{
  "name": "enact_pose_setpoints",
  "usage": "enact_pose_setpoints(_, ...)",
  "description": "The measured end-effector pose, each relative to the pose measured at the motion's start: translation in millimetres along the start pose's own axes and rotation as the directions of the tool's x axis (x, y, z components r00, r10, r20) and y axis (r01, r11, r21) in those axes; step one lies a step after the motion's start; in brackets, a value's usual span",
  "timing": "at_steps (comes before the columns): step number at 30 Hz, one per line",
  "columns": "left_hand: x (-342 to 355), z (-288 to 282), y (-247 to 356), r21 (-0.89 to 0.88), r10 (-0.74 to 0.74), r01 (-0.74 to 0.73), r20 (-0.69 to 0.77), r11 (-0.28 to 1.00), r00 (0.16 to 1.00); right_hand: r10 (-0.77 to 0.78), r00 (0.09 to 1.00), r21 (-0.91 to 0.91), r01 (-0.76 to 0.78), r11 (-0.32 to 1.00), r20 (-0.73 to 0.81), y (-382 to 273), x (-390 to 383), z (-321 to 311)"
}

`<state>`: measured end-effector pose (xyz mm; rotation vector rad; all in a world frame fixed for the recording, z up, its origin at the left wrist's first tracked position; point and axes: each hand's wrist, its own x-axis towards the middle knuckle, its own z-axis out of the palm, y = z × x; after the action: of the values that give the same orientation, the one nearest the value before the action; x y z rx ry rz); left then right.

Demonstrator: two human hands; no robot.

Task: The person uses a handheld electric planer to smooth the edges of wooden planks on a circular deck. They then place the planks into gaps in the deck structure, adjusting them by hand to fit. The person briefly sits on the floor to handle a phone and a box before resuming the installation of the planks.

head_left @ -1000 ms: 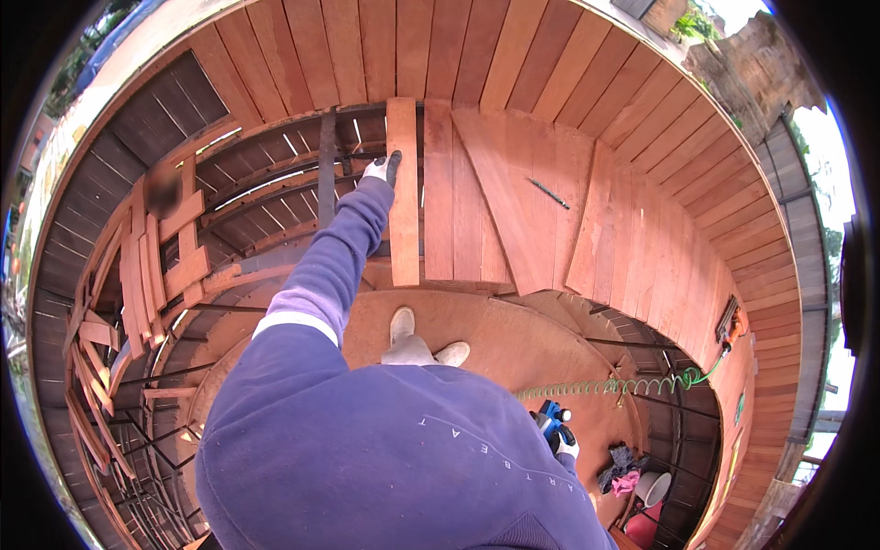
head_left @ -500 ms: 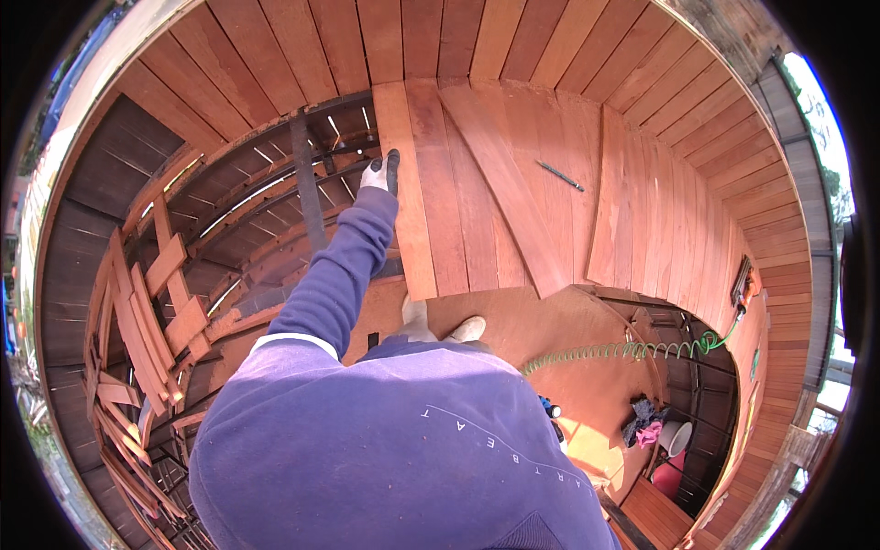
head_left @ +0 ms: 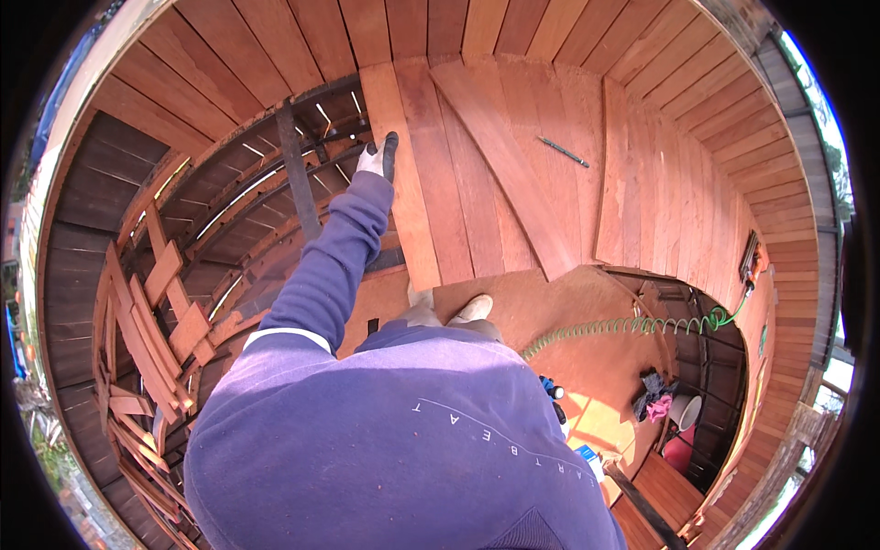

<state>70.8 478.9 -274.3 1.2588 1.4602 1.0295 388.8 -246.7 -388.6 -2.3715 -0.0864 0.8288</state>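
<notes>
My left hand (head_left: 377, 158), in a white glove with black fingertips, is at the left edge of a light orange-brown wooden plank (head_left: 404, 197). Its fingers close round that edge, part of them hidden. This plank borders the gap with dark bars, and its long right side meets a redder plank (head_left: 442, 174). Lying slantwise over the fitted boards is a loose board (head_left: 504, 170). My right hand does not show; my torso in a purple-blue sweatshirt covers the lower middle.
A dark pencil-like tool (head_left: 563, 152) rests on the boards. Offcuts (head_left: 151, 339) are heaped at left. A green coiled hose (head_left: 623, 330) runs to an orange-and-black tool (head_left: 753, 260) at right. Dark bars (head_left: 298, 170) cross the gap. A white bucket (head_left: 684, 412) stands lower right.
The view has shifted slightly, and the boards sit a little higher in it. My left hand keeps its place on the plank's edge. A blue-and-white item now shows beside my torso at lower right.
</notes>
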Motion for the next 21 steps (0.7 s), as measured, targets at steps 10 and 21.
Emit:
enact_pose_setpoints(10,6,0,1,0.123,-0.098,0.088,0.075,0.988,0.992,0.001,1.0,0.11,0.0,0.994,-0.009,26,12,10)
enact_pose_setpoints(21,20,-22,-44,-0.235,-0.198,0.234,0.166,0.944,0.966,-0.019,1.0,0.117,0.019,0.993,0.002,-60,-13,19)
